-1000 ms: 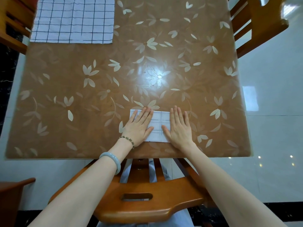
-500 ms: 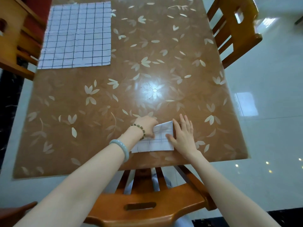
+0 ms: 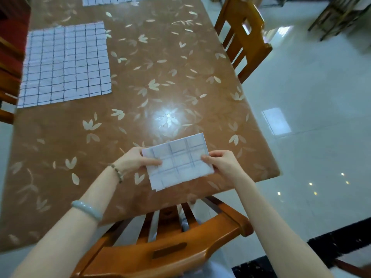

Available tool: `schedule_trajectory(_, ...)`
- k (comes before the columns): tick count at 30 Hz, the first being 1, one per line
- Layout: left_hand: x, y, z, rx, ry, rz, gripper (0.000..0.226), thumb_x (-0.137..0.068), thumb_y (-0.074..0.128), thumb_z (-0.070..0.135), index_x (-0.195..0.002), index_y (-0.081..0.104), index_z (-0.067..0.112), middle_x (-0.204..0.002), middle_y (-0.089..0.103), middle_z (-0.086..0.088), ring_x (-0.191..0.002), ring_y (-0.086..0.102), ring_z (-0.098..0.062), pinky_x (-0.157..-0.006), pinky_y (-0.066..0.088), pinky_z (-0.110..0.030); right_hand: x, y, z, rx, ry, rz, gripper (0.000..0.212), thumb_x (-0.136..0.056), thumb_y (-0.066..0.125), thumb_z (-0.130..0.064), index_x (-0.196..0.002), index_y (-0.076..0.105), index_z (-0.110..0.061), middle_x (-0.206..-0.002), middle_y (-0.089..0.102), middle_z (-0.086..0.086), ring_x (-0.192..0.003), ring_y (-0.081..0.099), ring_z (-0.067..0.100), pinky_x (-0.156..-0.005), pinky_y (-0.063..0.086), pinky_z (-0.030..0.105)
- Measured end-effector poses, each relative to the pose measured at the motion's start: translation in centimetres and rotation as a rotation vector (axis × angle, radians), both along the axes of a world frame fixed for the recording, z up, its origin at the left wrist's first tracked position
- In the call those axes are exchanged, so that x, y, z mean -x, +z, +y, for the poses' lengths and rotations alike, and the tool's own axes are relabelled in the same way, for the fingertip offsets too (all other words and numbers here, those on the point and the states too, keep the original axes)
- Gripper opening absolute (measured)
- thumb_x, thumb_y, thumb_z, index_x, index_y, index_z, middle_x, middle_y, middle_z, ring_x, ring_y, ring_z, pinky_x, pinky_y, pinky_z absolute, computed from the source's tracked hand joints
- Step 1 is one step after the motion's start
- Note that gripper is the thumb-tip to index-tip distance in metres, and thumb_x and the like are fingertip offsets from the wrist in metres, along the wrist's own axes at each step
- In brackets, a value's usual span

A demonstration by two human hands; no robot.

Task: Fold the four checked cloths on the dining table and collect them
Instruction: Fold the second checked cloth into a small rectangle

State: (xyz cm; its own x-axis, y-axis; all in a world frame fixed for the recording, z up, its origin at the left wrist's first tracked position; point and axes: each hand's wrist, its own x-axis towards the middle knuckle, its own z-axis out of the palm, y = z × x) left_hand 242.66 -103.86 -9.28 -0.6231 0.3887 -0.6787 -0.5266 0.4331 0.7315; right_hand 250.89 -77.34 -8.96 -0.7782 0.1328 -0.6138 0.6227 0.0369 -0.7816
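Both hands pinch the folded cloth [image 3: 178, 161] over the worktop [image 3: 140, 87]. Left hand [image 3: 136, 160] and right hand [image 3: 222, 162] grip its short ends. Its long axis runs left-right, right end tilted away.

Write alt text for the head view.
Both hands, left hand and right hand, pinch a small folded checked cloth by its ends above the leaf-patterned table. An unfolded checked cloth lies flat far left; another's edge shows at top.

A folded checked cloth [image 3: 178, 161] tilts above the near table edge; another cloth [image 3: 65, 64] lies flat far left.
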Motion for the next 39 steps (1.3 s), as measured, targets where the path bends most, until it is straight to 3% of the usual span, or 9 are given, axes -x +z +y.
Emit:
schedule_trajectory(4, -2.2, 0.7, 3.0, -0.264, 0.401, -0.191, 0.053, -0.066, 0.077, 0.017, -0.113, 0.062, -0.004, -0.106, 0.07, -0.017, -0.097, 0.068, -0.031, -0.079, 0.058, -0.045, -1.9, 1.5, 1.2, 0.087, -0.214, 0.017, 0.014, -0.082, 0.073, -0.015, -0.09, 0.07, -0.005, -0.087, 0.073, 0.009, -0.078, 0.072, 0.02, -0.062, 0.058, 0.029)
schedule_trajectory(8, -3.5, 2.4, 6.5, -0.249, 0.349, -0.167, 0.041, -0.065, 0.076, 0.015, -0.101, 0.066, -0.003, -0.096, 0.073, -0.015, -0.085, 0.071, -0.028, -0.067, 0.061, -0.037, -4.1, 2.6, 3.0, 0.047, -0.375, 0.057, 0.019, -0.08, 0.075, -0.018, -0.092, 0.07, -0.005, -0.088, 0.073, 0.01, -0.077, 0.072, 0.022, -0.06, 0.058, 0.033)
schedule_trajectory(11, -3.8, 3.7, 9.0, -0.268, 0.311, -0.11, 0.03, -0.069, 0.074, 0.012, -0.095, 0.067, 0.0, -0.089, 0.074, -0.013, -0.077, 0.072, -0.024, -0.062, 0.06, -0.032, -5.5, 3.3, 5.1, 0.03, -0.456, 0.079, 0.017, -0.078, 0.077, -0.016, -0.089, 0.071, -0.005, -0.089, 0.073, 0.014, -0.079, 0.071, 0.028, -0.07, 0.059, 0.043)
schedule_trajectory(17, -4.4, 4.7, 14.8, -0.223, 0.285, -0.013, 0.018, -0.081, 0.07, 0.007, -0.097, 0.068, 0.0, -0.09, 0.074, -0.013, -0.08, 0.072, -0.024, -0.058, 0.058, -0.027, -7.6, 3.6, 10.6, 0.163, -0.572, 0.082, 0.016, -0.079, 0.073, -0.009, -0.09, 0.068, 0.001, -0.077, 0.071, 0.014, -0.065, 0.066, 0.025, -0.065, 0.055, 0.039)
schedule_trajectory(21, -5.6, 4.3, 20.2, -0.176, 0.263, 0.069, 0.014, -0.084, 0.069, 0.012, -0.095, 0.069, 0.004, -0.09, 0.075, -0.01, -0.081, 0.072, -0.022, -0.061, 0.059, -0.028, -8.4, 3.5, 16.1, 0.198, -0.605, 0.069, 0.016, -0.08, 0.072, -0.006, -0.091, 0.065, 0.003, -0.075, 0.068, 0.013, -0.064, 0.064, 0.024, -0.072, 0.055, 0.044)
schedule_trajectory(26, -7.7, 4.3, 29.2, -0.133, 0.285, 0.103, 0.012, -0.085, 0.068, 0.012, -0.093, 0.069, 0.003, -0.082, 0.073, -0.011, -0.064, 0.07, -0.013, -0.051, 0.053, -0.021, -9.9, 3.5, 25.1, 0.227, -0.568, 0.06, 0.008, -0.081, 0.071, -0.006, -0.085, 0.064, -0.004, -0.071, 0.068, 0.008, -0.056, 0.066, 0.015, -0.052, 0.054, 0.026)
schedule_trajectory(30, -8.9, 5.0, 36.4, -0.12, 0.297, 0.147, 0.008, -0.085, 0.068, 0.015, -0.088, 0.069, 0.007, -0.073, 0.074, -0.004, -0.062, 0.07, -0.012, -0.047, 0.051, -0.019, -11.0, 4.2, 32.5, 0.239, -0.548, 0.054, 0.01, -0.082, 0.07, -0.006, -0.087, 0.062, -0.004, -0.069, 0.068, 0.006, -0.055, 0.065, 0.012, -0.054, 0.055, 0.025)
schedule_trajectory(36, -8.5, 4.7, 45.4, -0.099, 0.318, 0.117, 0.012, -0.084, 0.07, 0.015, -0.09, 0.069, 0.005, -0.08, 0.073, -0.007, -0.066, 0.07, -0.014, -0.054, 0.054, -0.023, -10.7, 4.8, 41.1, 0.22, -0.545, 0.046, 0.01, -0.08, 0.072, -0.009, -0.086, 0.064, -0.005, -0.074, 0.068, 0.007, -0.061, 0.065, 0.016, -0.06, 0.056, 0.027)
schedule_trajectory(39, -7.8, 4.4, 48.4, -0.094, 0.333, 0.111, 0.017, -0.084, 0.07, 0.018, -0.095, 0.068, 0.006, -0.085, 0.073, -0.007, -0.079, 0.07, -0.021, -0.068, 0.058, -0.03, -9.7, 4.5, 44.0, 0.214, -0.562, 0.038, 0.013, -0.08, 0.073, -0.009, -0.088, 0.065, -0.004, -0.075, 0.069, 0.008, -0.061, 0.066, 0.016, -0.061, 0.056, 0.028)
